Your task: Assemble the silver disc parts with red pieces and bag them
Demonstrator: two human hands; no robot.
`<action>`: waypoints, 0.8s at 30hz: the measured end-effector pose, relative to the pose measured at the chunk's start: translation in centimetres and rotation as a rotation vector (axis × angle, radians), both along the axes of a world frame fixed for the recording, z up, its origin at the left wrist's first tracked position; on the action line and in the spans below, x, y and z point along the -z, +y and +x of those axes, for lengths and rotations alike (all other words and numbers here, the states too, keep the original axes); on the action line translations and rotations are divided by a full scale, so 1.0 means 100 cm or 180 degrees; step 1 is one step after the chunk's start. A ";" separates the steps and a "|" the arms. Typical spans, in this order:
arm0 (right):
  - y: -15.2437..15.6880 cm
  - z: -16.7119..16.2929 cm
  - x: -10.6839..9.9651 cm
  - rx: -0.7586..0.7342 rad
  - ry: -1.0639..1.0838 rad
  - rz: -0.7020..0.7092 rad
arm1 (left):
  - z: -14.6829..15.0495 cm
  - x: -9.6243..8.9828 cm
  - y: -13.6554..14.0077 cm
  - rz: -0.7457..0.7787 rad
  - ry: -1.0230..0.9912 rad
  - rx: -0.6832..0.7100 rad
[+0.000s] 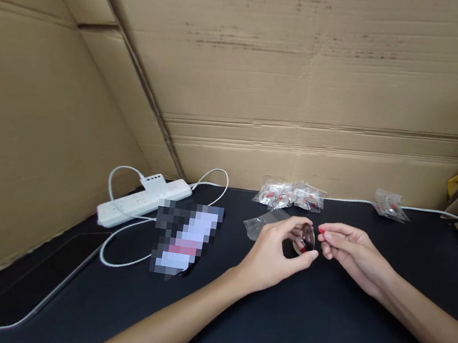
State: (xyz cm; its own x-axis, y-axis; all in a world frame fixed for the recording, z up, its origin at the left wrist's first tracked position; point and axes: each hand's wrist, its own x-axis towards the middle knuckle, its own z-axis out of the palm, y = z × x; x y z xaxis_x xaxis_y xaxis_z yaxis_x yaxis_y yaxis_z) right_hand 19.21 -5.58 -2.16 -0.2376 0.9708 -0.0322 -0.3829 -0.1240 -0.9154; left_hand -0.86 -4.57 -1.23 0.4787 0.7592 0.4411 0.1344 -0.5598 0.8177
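Note:
My left hand (pixel 275 253) is closed on a shiny, round, cupped metal disc (pixel 309 238), held tilted on edge between thumb and fingers. Low by the disc, a bit of red shows near my left fingers; whether it belongs to the disc I cannot tell. Just to the right, my right hand (pixel 348 249) pinches a small red piece (pixel 322 230) between thumb and forefinger, close to the disc's rim but apart from it. Behind my left hand lies a clear plastic bag (pixel 259 225), partly hidden by that hand.
Several clear packets (pixel 289 196) with round metal and red pieces lie by the cardboard wall (pixel 310 92). Another packet (pixel 391 205) is farther right. Leftward are a white power strip (pixel 144 202), cables, a blurred-out phone-like object (pixel 186 240) and a dark tablet-like slab (pixel 38 280).

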 end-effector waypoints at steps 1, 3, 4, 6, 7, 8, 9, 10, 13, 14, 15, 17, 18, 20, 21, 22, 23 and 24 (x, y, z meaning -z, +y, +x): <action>0.000 0.000 0.000 -0.0036 -0.0030 -0.0016 | 0.000 0.000 0.000 0.0028 0.0007 0.0005; -0.001 -0.001 -0.001 -0.0113 -0.0090 -0.0043 | 0.001 0.000 0.000 0.0117 0.0023 0.0004; -0.001 -0.001 -0.001 -0.0145 -0.0122 -0.0054 | 0.001 0.000 -0.001 0.0167 0.0050 0.0002; -0.001 -0.002 -0.001 -0.0198 -0.0178 -0.0064 | 0.001 0.000 -0.002 0.0291 0.0145 -0.0025; -0.001 -0.002 -0.002 -0.0222 -0.0204 -0.0059 | 0.001 0.000 -0.002 0.0390 0.0205 -0.0060; -0.002 -0.003 -0.002 -0.0244 -0.0230 -0.0044 | 0.000 0.000 -0.003 0.0514 0.0269 -0.0100; -0.002 -0.004 -0.002 -0.0261 -0.0265 -0.0016 | 0.000 0.000 -0.003 0.0650 0.0336 -0.0137; -0.003 -0.005 -0.002 -0.0282 -0.0310 0.0024 | 0.000 0.001 -0.004 0.0784 0.0398 -0.0172; -0.005 -0.008 -0.002 -0.0369 -0.0502 0.0210 | -0.001 0.003 -0.006 0.1020 0.0546 -0.0190; -0.006 -0.009 -0.001 -0.0398 -0.0569 0.0285 | -0.001 0.004 -0.006 0.1056 0.0569 -0.0183; -0.006 -0.009 -0.001 -0.0410 -0.0630 0.0357 | -0.001 0.005 -0.006 0.1085 0.0579 -0.0181; -0.006 -0.010 0.000 -0.0392 -0.0730 0.0490 | -0.001 0.006 -0.006 0.1127 0.0591 -0.0162; -0.006 -0.010 0.000 -0.0378 -0.0778 0.0553 | -0.001 0.006 -0.006 0.1143 0.0592 -0.0151; -0.006 -0.009 0.000 -0.0359 -0.0865 0.0680 | -0.001 0.006 -0.006 0.1185 0.0589 -0.0139; -0.006 -0.009 0.000 -0.0364 -0.0902 0.0738 | -0.001 0.005 -0.006 0.1207 0.0597 -0.0134; -0.006 -0.009 -0.001 -0.0372 -0.0938 0.0788 | -0.001 0.005 -0.006 0.1233 0.0600 -0.0135; -0.006 -0.009 -0.001 -0.0379 -0.0973 0.0828 | -0.001 0.004 -0.007 0.1259 0.0600 -0.0138; -0.006 -0.009 -0.002 -0.0383 -0.1004 0.0861 | -0.001 0.004 -0.007 0.1281 0.0599 -0.0142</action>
